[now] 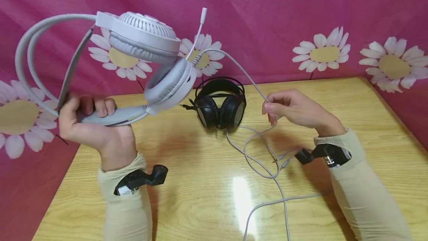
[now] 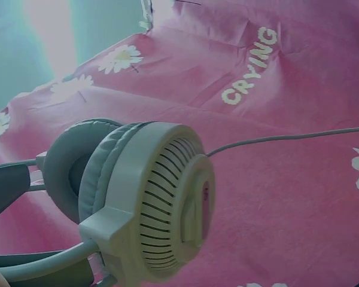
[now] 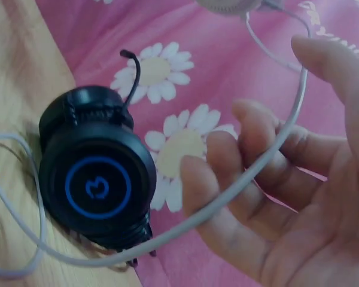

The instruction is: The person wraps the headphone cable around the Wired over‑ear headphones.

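Observation:
My left hand (image 1: pixel 100 127) grips the headband of a white headset (image 1: pixel 145 44) and holds it up over the left side of the table. Its two ear cups hang to the right, and a thin microphone (image 1: pixel 203 16) sticks up from the lower cup. In the left wrist view the vented outer side of a cup (image 2: pixel 167 203) shows close up. From the headset a white cable (image 1: pixel 240 68) runs to my right hand (image 1: pixel 295 111), whose fingers curl loosely round it. The right wrist view shows this cable (image 3: pixel 251 173) lying across the curled fingers, by the thumb tip.
A black headset (image 1: pixel 220 103) with its own dark cable and plug stands at the table's back edge. Loops of the white cable (image 1: pixel 264 170) lie on the wooden table (image 1: pixel 200 203). Behind the table hangs a pink cloth (image 1: pixel 254 18) with white daisies.

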Demonstrator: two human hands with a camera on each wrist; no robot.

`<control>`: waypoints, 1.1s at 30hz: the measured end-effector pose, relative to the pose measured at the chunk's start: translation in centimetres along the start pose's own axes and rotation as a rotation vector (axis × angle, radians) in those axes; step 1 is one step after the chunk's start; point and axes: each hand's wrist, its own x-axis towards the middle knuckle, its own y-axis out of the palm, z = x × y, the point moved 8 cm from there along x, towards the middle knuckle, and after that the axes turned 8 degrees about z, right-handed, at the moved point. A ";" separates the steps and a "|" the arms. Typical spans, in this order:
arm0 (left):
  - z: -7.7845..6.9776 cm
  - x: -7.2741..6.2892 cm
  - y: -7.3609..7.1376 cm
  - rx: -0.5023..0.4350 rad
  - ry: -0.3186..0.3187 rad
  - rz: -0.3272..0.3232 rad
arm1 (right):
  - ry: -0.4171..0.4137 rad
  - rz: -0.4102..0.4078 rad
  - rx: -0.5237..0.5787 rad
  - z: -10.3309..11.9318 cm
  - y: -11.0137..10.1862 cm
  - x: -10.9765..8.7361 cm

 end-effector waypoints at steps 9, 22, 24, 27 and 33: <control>-1.3 0.0 -0.2 0.030 0.106 -0.025 | -0.318 -0.297 0.436 2.3 -2.3 -1.0; -0.6 -1.1 0.8 0.188 0.123 0.039 | -0.410 -0.757 -0.327 8.4 -2.3 -4.4; -0.7 -1.5 1.0 0.234 0.149 0.085 | -0.427 -0.758 -0.442 9.2 -1.6 -4.4; -0.5 -2.1 1.4 0.260 0.170 0.148 | -0.451 -0.715 -0.572 10.1 -0.5 -4.1; 0.8 -3.0 1.8 0.263 0.142 0.210 | -0.426 -0.575 -0.735 10.7 1.2 -3.3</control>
